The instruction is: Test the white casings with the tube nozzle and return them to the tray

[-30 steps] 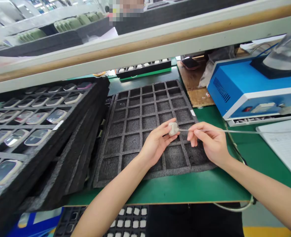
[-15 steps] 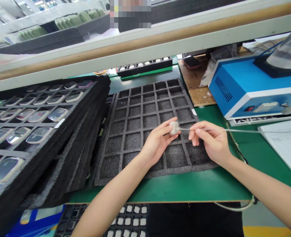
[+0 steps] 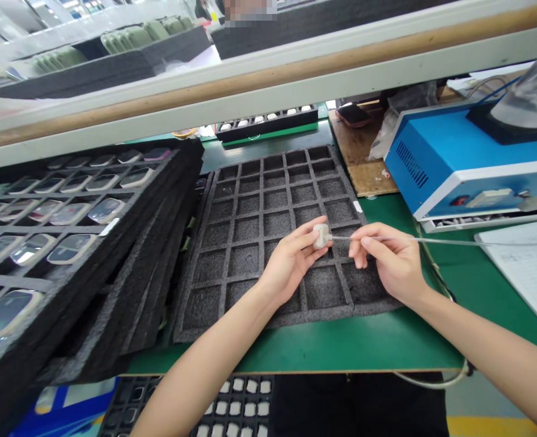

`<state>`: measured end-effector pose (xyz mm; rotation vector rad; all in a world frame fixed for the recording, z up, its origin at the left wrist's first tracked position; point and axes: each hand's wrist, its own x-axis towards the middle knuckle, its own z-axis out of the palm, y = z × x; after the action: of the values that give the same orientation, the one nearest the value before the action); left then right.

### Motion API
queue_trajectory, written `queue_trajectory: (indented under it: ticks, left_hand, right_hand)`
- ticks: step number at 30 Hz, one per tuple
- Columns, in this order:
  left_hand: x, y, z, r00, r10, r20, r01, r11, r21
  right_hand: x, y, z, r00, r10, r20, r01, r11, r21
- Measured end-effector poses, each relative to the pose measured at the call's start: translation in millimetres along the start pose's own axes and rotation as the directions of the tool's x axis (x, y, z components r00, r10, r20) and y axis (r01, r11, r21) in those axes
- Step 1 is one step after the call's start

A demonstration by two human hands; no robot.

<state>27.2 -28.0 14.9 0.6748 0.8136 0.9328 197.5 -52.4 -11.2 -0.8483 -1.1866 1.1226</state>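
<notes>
Between the thumb and fingers of my left hand (image 3: 291, 258) is a small pale grey, rounded square part (image 3: 322, 236). My right hand (image 3: 393, 261) pinches a thin clear tube (image 3: 451, 241), whose left end meets the right side of the part. Whether the tip goes into the part or only touches it, I cannot tell. From my right hand the tube runs on to the right edge. Both hands are above a black foam tray (image 3: 226, 273) divided into square compartments.
Foam trays (image 3: 113, 267) holding glossy rounded-square pieces (image 3: 72, 247) are stacked on the left, tilted. A blue machine (image 3: 451, 145) with a clear vessel (image 3: 528, 100) stands at right, near a white sheet (image 3: 523, 261). Below the table edge lies a tray of white pieces (image 3: 236, 408).
My hands, the small part and the tube hold nearly the same position. In the background, the blurred person behind the rail has shifted slightly.
</notes>
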Motion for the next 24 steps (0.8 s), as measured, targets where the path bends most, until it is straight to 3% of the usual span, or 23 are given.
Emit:
queue_trajectory:
  ticks: [24]
  left_hand:
    - [-0.2, -1.0, -0.5, 1.000, 0.012, 0.016, -0.013, 1.000, 0.028]
  right_hand:
    - [0.1, 1.6, -0.7, 1.000, -0.005, 0.010, 0.005, 1.000, -0.011]
